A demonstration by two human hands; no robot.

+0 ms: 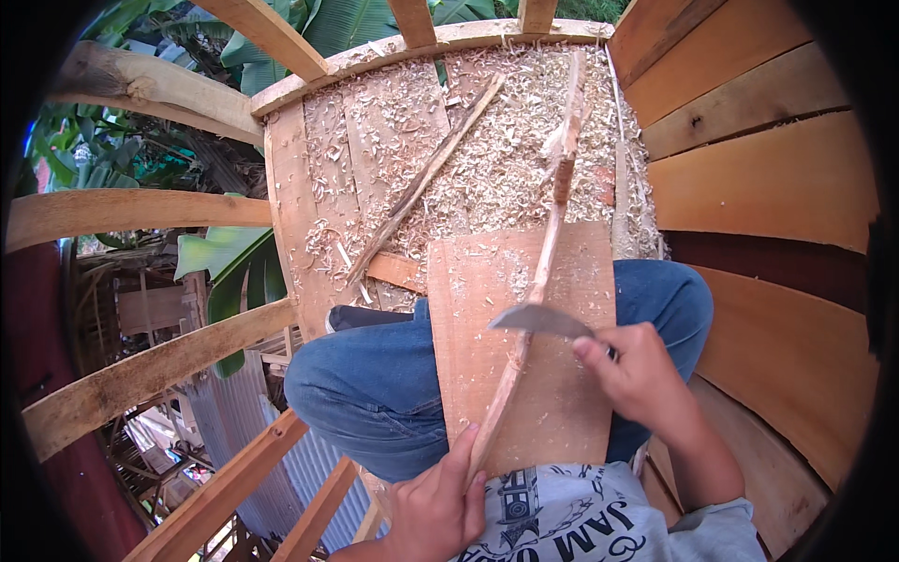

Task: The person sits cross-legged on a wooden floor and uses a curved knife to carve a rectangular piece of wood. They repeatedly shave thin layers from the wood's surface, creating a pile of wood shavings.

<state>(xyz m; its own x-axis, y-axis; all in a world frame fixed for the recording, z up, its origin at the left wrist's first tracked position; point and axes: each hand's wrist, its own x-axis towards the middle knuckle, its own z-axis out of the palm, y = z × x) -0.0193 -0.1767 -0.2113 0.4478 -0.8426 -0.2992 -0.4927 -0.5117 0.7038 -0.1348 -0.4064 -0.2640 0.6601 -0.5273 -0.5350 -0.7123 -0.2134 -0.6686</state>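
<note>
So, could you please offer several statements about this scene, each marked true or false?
1. The right hand holds a curved grey metal knife. True.
2. A long, crooked, pale wooden stick passes over a flat, light-brown wooden board. True.
3. The left hand is empty. False: the left hand grips the stick.
4. The knife's tip points right. False: it points left.
5. Curled pale wood shavings lie beyond the board. True.
6. The person wears red shorts. False: the person wears blue denim trousers.

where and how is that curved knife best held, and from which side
Grip the knife by its handle, mostly hidden within the right hand, likely best from the right: the curved blade points left across the stick, so that side keeps skin clear of the metal.
</note>
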